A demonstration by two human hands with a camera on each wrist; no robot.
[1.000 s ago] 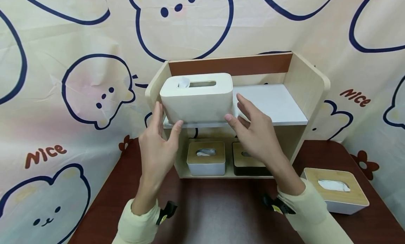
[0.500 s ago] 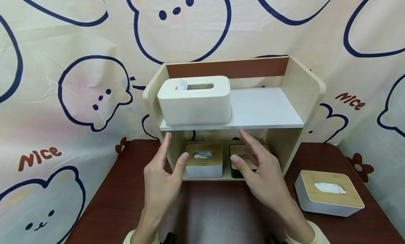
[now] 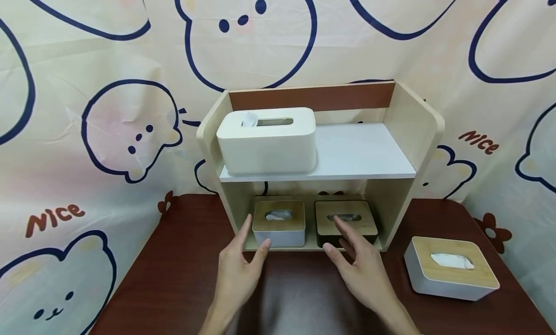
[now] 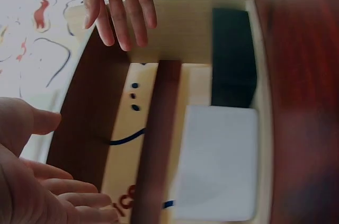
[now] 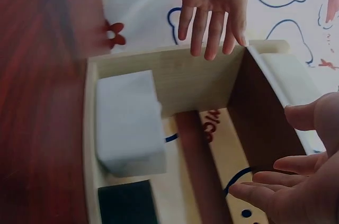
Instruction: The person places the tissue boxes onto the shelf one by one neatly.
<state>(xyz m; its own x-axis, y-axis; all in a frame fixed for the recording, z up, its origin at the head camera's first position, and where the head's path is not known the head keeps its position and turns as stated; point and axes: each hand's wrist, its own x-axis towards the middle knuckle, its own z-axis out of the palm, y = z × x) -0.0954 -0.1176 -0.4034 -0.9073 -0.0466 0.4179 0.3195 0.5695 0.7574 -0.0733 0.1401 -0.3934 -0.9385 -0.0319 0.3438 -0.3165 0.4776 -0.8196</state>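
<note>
Before the shelf (image 3: 423, 132), left hand (image 3: 241, 270) and right hand (image 3: 360, 265) hover with fingers spread, holding nothing.

Left hand (image 3: 236, 272): I see it raised in front of me, palm turned inward toward the other hand, fingers (image 3: 245, 231) straight and together, thumb spread apart; it holds nothing. Right hand (image 3: 360, 267): mirrored pose, palm facing left, fingers (image 3: 345, 231) extended and loosely spread, thumb out; grip empty. Both forearms are bare and enter from the lower edge, converging slightly. The hands stay apart, level with each other.
</note>
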